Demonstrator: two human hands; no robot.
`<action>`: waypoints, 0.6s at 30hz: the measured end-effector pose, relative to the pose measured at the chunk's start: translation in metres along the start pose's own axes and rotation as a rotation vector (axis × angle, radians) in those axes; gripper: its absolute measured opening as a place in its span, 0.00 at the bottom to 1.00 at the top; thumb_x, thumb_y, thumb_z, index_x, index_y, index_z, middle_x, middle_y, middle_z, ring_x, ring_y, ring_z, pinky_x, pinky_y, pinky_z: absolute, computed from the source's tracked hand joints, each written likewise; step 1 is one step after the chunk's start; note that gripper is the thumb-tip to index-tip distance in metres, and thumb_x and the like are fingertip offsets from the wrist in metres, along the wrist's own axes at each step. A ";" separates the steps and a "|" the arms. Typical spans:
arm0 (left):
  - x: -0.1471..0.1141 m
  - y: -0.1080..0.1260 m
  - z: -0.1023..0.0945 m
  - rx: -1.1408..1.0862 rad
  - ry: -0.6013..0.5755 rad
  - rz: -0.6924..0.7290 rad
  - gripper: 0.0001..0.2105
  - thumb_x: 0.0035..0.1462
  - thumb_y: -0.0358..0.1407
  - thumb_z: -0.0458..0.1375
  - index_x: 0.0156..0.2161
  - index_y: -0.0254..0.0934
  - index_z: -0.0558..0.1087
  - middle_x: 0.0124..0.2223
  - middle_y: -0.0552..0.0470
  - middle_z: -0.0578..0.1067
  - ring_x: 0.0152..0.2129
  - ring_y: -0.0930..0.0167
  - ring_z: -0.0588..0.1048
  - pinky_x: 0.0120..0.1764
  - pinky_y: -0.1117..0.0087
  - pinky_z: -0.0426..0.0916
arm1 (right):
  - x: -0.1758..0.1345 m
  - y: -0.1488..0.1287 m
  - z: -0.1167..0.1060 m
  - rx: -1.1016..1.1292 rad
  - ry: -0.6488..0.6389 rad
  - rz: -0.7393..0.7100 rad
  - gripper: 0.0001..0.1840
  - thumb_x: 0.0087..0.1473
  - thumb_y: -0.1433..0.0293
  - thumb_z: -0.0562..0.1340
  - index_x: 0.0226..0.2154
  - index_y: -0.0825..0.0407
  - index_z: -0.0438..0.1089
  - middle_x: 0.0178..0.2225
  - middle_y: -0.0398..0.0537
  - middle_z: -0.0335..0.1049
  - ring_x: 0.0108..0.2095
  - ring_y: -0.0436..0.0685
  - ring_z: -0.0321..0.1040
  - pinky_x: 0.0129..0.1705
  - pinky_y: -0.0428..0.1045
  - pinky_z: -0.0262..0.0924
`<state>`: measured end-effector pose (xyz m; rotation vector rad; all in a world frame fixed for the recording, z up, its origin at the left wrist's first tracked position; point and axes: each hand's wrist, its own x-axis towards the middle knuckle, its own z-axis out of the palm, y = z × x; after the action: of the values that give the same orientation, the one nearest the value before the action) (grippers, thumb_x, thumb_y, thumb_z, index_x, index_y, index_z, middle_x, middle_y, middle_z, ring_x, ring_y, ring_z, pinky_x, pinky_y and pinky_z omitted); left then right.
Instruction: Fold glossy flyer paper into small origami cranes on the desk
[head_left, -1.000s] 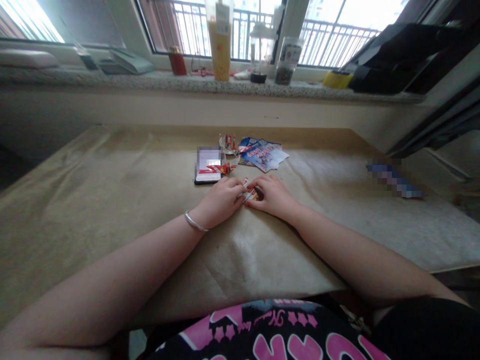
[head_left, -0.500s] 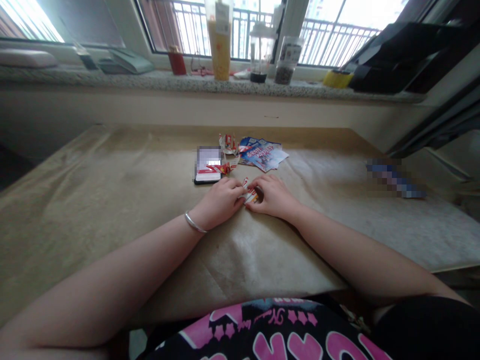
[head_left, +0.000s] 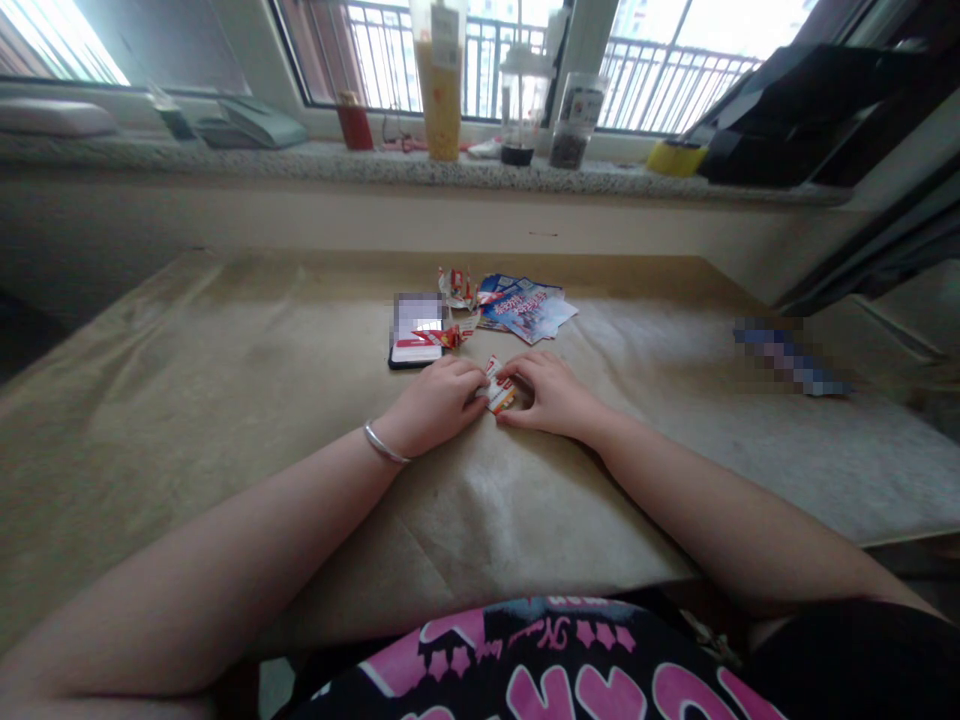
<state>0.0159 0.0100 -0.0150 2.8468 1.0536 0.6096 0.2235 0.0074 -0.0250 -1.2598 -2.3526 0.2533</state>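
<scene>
A small folded piece of printed paper (head_left: 498, 392), white with red and orange, lies on the table between my hands. My left hand (head_left: 444, 402) has its fingers closed on the paper's left edge. At the right edge is my right hand (head_left: 551, 395), curved, with thumb and forefinger apart. Its forefinger touches the upper right of the paper, while the thumb rests near the lower corner. Just beyond my hands lies a red-and-white folded paper figure (head_left: 450, 335), overlapping a phone (head_left: 409, 355). Another folded paper figure (head_left: 457, 288) stands behind it.
Several blue printed sheets (head_left: 529, 308) lie fanned out beyond my right hand. A blurred blue item (head_left: 791, 358) is at the table's right side. The cloth-covered table (head_left: 225, 400) ends below a stone windowsill (head_left: 375, 165) with bottles and cups.
The fingers of my right hand have loosened and shifted slightly right, baring more of the folded paper. My left hand has moved a little left.
</scene>
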 end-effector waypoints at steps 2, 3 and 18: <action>-0.001 -0.001 0.000 -0.009 -0.001 -0.002 0.06 0.58 0.32 0.55 0.39 0.34 0.73 0.40 0.45 0.76 0.39 0.66 0.72 0.45 0.63 0.67 | 0.000 0.004 -0.001 0.060 0.008 -0.029 0.18 0.49 0.60 0.65 0.42 0.52 0.72 0.44 0.51 0.72 0.48 0.61 0.66 0.52 0.56 0.57; -0.001 -0.002 0.000 -0.011 -0.002 0.000 0.06 0.58 0.32 0.55 0.39 0.34 0.73 0.40 0.45 0.76 0.39 0.65 0.72 0.45 0.63 0.67 | 0.001 0.006 -0.001 0.084 0.011 -0.039 0.14 0.53 0.63 0.62 0.41 0.51 0.73 0.44 0.51 0.73 0.47 0.59 0.66 0.52 0.56 0.57; -0.002 -0.014 0.002 -0.049 -0.006 0.037 0.06 0.58 0.29 0.55 0.38 0.35 0.74 0.40 0.47 0.77 0.38 0.67 0.74 0.42 0.66 0.69 | 0.002 0.004 0.003 -0.028 0.043 -0.132 0.18 0.55 0.67 0.61 0.48 0.49 0.72 0.50 0.51 0.71 0.51 0.60 0.65 0.55 0.58 0.59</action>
<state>0.0071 0.0197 -0.0198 2.8298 0.9740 0.6206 0.2240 0.0114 -0.0284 -1.1052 -2.3979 0.1500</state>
